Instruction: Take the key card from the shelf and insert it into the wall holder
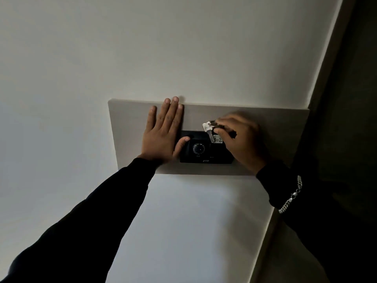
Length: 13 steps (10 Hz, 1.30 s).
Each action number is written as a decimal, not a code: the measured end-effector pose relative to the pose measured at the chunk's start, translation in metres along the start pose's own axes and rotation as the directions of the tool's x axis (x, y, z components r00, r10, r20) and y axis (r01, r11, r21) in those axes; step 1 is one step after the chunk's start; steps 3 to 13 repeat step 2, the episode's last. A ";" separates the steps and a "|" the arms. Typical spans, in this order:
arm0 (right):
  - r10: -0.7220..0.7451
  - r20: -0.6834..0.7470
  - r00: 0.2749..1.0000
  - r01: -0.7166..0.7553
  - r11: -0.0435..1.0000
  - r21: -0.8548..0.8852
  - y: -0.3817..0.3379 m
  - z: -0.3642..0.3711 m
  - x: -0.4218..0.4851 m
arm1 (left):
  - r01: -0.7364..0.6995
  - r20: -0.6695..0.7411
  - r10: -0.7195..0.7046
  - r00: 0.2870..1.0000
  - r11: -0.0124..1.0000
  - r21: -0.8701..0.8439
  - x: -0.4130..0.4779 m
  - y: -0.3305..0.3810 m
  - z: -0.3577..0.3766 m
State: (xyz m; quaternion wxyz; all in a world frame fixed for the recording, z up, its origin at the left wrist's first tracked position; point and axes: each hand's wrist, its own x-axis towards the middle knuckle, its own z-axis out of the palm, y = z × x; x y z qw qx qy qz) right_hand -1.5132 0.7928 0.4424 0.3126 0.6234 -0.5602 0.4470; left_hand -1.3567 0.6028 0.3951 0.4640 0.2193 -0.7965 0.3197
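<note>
A black wall holder (201,155) with a round dial sits on a grey wall panel (126,127). My right hand (240,139) is shut on the key card (217,138), a tag with handwritten digits, at the holder's upper right. A silver key (208,128) hangs from the same ring, over the holder's top edge. My left hand (163,131) lies flat and open on the panel, its thumb resting on the holder's upper left corner. Most of the card is hidden by my fingers.
The white wall (102,48) surrounds the panel. A dark door or frame (346,99) runs along the right side. A silver chain bracelet (291,195) hangs over my right sleeve.
</note>
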 end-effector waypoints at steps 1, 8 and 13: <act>0.059 0.025 0.998 -0.060 0.998 0.011 -0.006 -0.006 -0.005 | 0.021 0.052 -0.016 0.999 0.996 -0.082 0.001 0.003 -0.013; 0.056 -0.007 0.998 -0.055 0.998 0.026 -0.022 -0.037 0.001 | -0.030 0.095 0.050 0.994 0.980 -0.199 0.010 0.000 -0.032; 0.056 -0.007 0.998 -0.055 0.998 0.026 -0.022 -0.037 0.001 | -0.030 0.095 0.050 0.994 0.980 -0.199 0.010 0.000 -0.032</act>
